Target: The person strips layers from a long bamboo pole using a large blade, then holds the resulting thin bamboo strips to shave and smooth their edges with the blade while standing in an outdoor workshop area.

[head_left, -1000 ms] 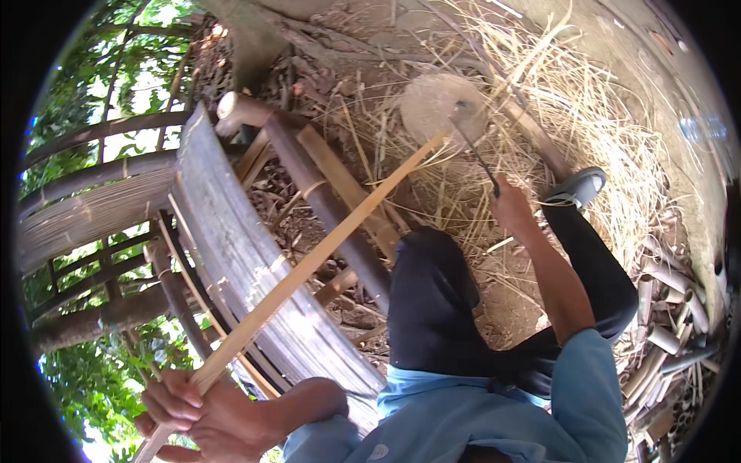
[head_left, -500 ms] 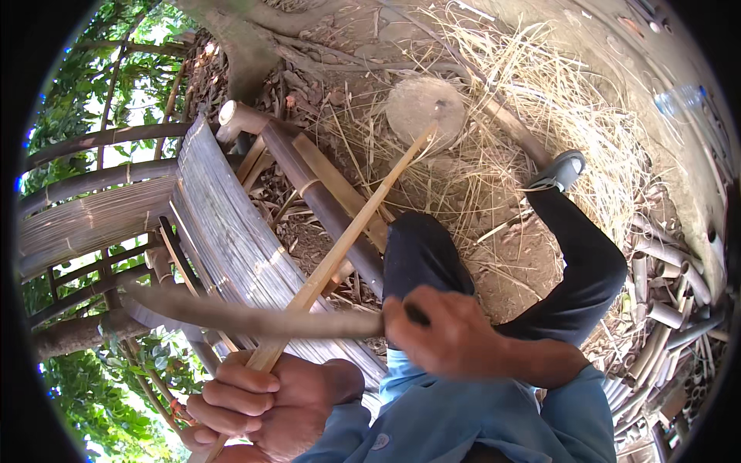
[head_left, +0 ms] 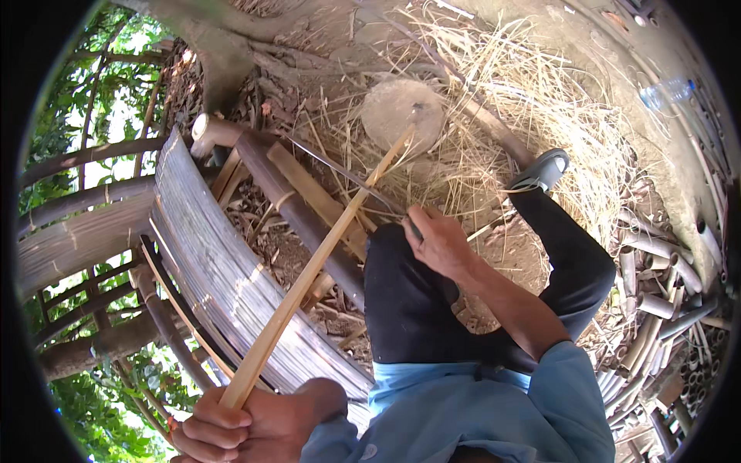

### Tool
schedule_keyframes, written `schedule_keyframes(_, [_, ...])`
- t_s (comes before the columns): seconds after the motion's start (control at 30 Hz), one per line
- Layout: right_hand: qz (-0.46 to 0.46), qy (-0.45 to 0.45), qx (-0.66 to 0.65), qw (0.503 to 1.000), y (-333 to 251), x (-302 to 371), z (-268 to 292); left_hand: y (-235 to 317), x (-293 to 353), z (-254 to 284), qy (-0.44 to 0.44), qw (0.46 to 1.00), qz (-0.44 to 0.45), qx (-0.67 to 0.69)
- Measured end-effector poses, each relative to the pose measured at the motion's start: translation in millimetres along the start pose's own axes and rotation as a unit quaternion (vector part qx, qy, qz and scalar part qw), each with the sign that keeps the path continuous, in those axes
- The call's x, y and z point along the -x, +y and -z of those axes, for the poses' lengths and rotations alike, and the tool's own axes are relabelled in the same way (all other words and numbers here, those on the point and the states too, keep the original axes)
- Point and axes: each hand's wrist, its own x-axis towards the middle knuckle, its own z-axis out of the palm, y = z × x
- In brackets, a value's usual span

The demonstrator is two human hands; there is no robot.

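Note:
My left hand (head_left: 251,428) is closed around the lower end of a long, pale strip of split bamboo (head_left: 305,285). The strip slants up and away to the right, its thin far end lying over the round wooden block (head_left: 405,119). In my right hand (head_left: 441,243) is the dark handle of a long-bladed knife (head_left: 332,164), with the fingers wrapped around it. The blade points to the upper left and crosses the strip toward its far end. From this view I cannot tell how deep the edge bites, if at all.
To the left lies a bamboo slat bench (head_left: 220,255), with a dark bamboo pole (head_left: 266,177) beside it. Straw-like shavings (head_left: 540,92) cover the ground around the block. Cut bamboo pieces (head_left: 656,305) are piled at right, and a clear plastic bottle (head_left: 665,94) lies farther up.
My right hand has moved forward, carrying the knife from near my left hand out toward the strip's far end. My left hand keeps its hold, shifted slightly lower and leftward.

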Motion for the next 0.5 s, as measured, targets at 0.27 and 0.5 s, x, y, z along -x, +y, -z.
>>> schedule_keyframes(0.27, [0.012,-0.014,0.043,0.999,100.2,12.4,-37.5,-6.8,-16.3,14.4,-0.090,0.994,0.033,0.057])
schedule_keyframes(0.5, [-0.183,-0.126,0.098,0.970,219.5,26.1,-57.8,-18.6,-27.2,6.1,-0.132,0.989,0.053,0.034])
